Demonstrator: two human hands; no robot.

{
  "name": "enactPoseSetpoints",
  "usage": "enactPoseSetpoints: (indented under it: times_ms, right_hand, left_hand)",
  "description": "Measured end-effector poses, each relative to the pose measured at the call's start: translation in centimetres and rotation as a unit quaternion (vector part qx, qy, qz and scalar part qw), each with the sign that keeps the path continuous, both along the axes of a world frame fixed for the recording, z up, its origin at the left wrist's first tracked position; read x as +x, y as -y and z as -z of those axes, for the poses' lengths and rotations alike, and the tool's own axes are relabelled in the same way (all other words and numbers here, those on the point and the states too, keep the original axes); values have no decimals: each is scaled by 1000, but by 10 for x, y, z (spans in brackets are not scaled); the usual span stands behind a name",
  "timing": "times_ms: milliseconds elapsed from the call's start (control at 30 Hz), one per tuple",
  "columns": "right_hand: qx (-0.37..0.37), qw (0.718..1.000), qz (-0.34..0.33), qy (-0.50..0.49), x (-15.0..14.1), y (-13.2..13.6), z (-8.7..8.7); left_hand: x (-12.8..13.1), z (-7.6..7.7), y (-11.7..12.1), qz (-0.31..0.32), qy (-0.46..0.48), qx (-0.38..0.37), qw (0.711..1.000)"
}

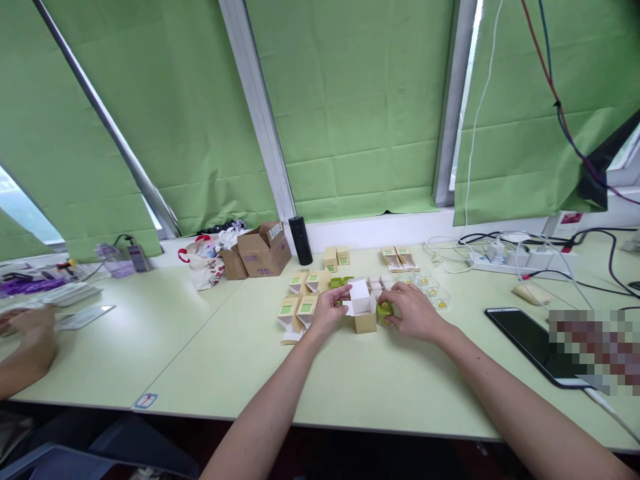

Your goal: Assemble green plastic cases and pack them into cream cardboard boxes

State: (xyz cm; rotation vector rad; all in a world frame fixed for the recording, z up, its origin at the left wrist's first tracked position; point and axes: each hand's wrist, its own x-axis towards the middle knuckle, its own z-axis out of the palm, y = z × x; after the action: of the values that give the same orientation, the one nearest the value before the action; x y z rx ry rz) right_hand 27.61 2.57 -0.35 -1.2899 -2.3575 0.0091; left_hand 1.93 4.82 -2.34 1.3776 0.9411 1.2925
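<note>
open box [364, 313]: mid-table [350, 380], between the left hand [327, 312] and right hand [413, 312]
jar [385, 312]: just right of the open box, under the right hand
small boxes [300, 300]: left of and behind the left hand
carton [263, 250]: back edge, left of the cylinder [301, 241]
phone [533, 340]: right of the right hand
power strip [520, 260]: back right
other person's hand [27, 333]: left edge

table [380, 393] | sm boxes [300, 310] | phone [530, 343] | pwr strip [520, 261] | cardboard box [264, 250]
</note>
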Motion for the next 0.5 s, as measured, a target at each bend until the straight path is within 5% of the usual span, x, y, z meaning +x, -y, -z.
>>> enactPoseSetpoints:
  times_ms: [233,367,500]
  right_hand:
    - [69,992,45,-98,9,-9,4]
    - [162,951,38,-260,14,-14,5]
    - [175,908,3,-381,4,-6,2]
  left_hand:
    - [1,4,-2,20,9,0,1000]
    - [3,3,1,38,11,-1,999]
    - [4,1,4,49,3,3,999]
